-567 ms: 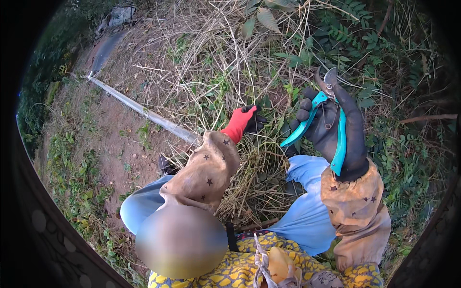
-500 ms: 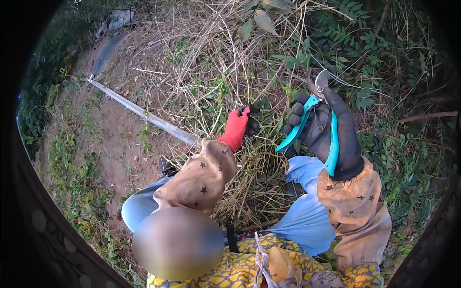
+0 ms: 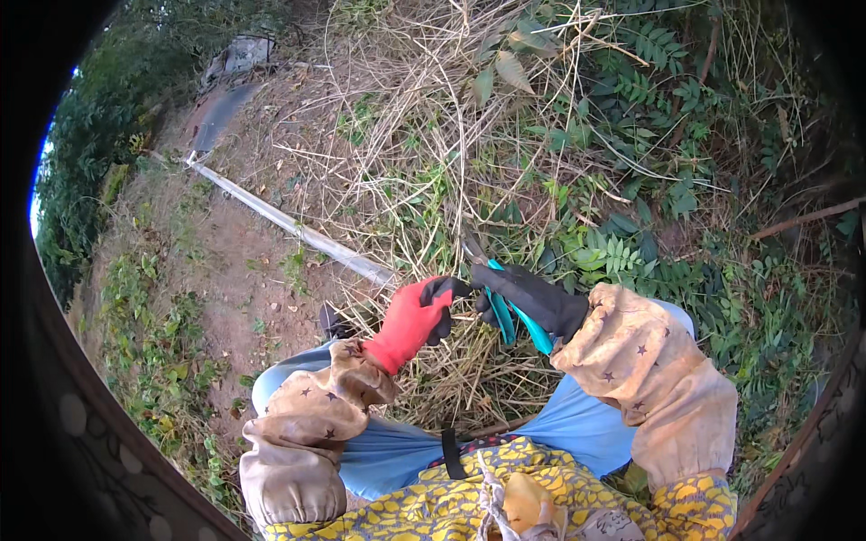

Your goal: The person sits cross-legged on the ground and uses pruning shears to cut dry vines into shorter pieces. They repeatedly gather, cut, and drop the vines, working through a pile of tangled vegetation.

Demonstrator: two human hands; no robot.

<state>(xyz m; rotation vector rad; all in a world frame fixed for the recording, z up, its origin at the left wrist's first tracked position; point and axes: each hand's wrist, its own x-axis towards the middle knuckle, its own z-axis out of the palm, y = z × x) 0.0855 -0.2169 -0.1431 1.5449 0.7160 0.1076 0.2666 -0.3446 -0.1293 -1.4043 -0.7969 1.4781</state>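
A red-and-black glove (image 3: 417, 316) and a black glove (image 3: 534, 298) meet at teal-handled pruning shears (image 3: 505, 307), above tan star-print sleeve covers (image 3: 654, 379) and a yellow patterned garment (image 3: 451, 505).

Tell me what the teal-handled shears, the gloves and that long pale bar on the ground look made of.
The teal-handled pruning shears: grips look like smooth plastic or rubber coating, blades dull grey metal. The red-backed left glove looks like knit fabric with dark, matte coated fingers, probably rubber. The dark right glove looks similarly coated. The long pale bar looks like metal or plastic; too far to tell.
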